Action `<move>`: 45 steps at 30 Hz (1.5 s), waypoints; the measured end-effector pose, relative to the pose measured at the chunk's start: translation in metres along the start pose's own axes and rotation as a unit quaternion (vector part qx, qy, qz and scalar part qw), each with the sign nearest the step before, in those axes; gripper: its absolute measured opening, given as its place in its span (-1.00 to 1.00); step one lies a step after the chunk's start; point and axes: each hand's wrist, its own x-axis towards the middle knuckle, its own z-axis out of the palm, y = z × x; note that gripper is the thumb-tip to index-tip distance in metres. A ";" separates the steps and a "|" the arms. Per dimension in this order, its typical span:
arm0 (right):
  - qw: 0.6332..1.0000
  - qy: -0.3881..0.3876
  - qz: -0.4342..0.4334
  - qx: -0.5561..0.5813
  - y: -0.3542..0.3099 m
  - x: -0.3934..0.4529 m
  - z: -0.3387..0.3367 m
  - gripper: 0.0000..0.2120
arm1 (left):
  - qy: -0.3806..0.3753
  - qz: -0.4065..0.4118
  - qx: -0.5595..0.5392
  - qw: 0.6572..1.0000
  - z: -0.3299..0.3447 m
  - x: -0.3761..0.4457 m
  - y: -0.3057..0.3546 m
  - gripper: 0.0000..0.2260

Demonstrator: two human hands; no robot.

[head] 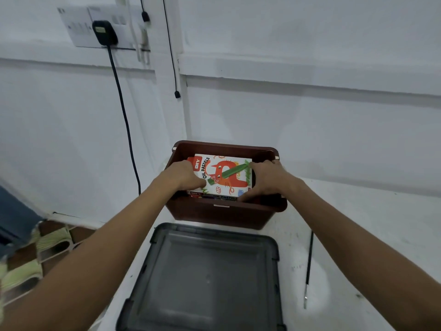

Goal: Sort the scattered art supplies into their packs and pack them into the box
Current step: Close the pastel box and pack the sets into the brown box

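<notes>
The left hand [182, 174] and right hand [267, 179] are gripping opposite ends of the white-and-orange cardboard oil-pastel pack [223, 174], probably seating it flat inside the brown plastic box [226, 215].

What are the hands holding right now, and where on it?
Both hands hold the oil pastels pack inside the brown box: left hand at its left edge, right hand at its right edge.

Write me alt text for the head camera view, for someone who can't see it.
Seen from above, a person's left hand and right hand hold an oil pastels pack by its two sides inside an open brown box on a white table. A dark grey lid lies in front of the box, and a thin black paintbrush lies to its right.
</notes>
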 end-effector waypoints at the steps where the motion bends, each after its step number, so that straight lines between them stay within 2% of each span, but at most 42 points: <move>1: 1.000 0.006 0.000 0.010 0.001 -0.001 0.000 -0.15 | 0.006 0.005 0.009 1.000 0.002 0.001 -0.001 -0.50; 8: 0.999 0.039 -0.008 0.002 0.003 -0.005 0.005 -0.21 | 0.027 -0.002 0.050 0.998 0.008 -0.005 0.001 -0.45; 12: 0.985 0.060 -0.039 0.156 0.007 -0.028 -0.002 -0.38 | 0.101 0.002 0.096 0.990 0.014 -0.020 0.015 -0.51; 15: 0.960 0.136 -0.067 0.234 0.024 -0.064 -0.008 -0.47 | 0.163 0.045 0.077 0.983 0.025 -0.043 0.045 -0.55; 17: 0.950 0.178 -0.053 0.249 0.046 -0.092 -0.006 -0.47 | 0.206 0.096 0.051 0.972 0.038 -0.064 0.075 -0.60; 20: 0.946 0.180 -0.004 0.271 0.089 -0.136 0.007 -0.52 | 0.249 0.191 0.014 0.949 0.067 -0.098 0.121 -0.73; 22: 0.945 0.162 0.031 0.284 0.121 -0.169 0.020 -0.58 | 0.229 0.233 -0.006 0.945 0.093 -0.113 0.145 -0.78; 25: 0.949 0.134 0.076 0.273 0.161 -0.215 0.040 -0.66 | 0.152 0.249 -0.028 0.956 0.138 -0.120 0.167 -0.73; 29: 0.952 0.097 0.145 0.251 0.201 -0.261 0.068 -0.70 | 0.026 0.175 0.025 0.984 0.190 -0.115 0.178 -0.64; 31: 0.954 0.077 0.167 0.237 0.216 -0.277 0.080 -0.69 | -0.015 0.147 0.066 0.987 0.209 -0.112 0.178 -0.67; 34: 0.959 0.049 0.194 0.199 0.233 -0.290 0.096 -0.65 | -0.021 0.132 0.100 0.986 0.229 -0.110 0.181 -0.80; 37: 0.960 0.052 0.210 0.180 0.245 -0.297 0.105 -0.59 | -0.001 0.107 0.075 0.991 0.237 -0.111 0.189 -0.92; 42: 0.966 0.042 0.195 0.162 0.252 -0.299 0.104 -0.58 | 0.026 0.099 0.061 0.993 0.229 -0.102 0.208 -0.86; 45: 0.969 0.033 0.179 0.169 0.248 -0.294 0.100 -0.54 | 0.009 0.113 0.008 0.994 0.227 -0.096 0.221 -0.83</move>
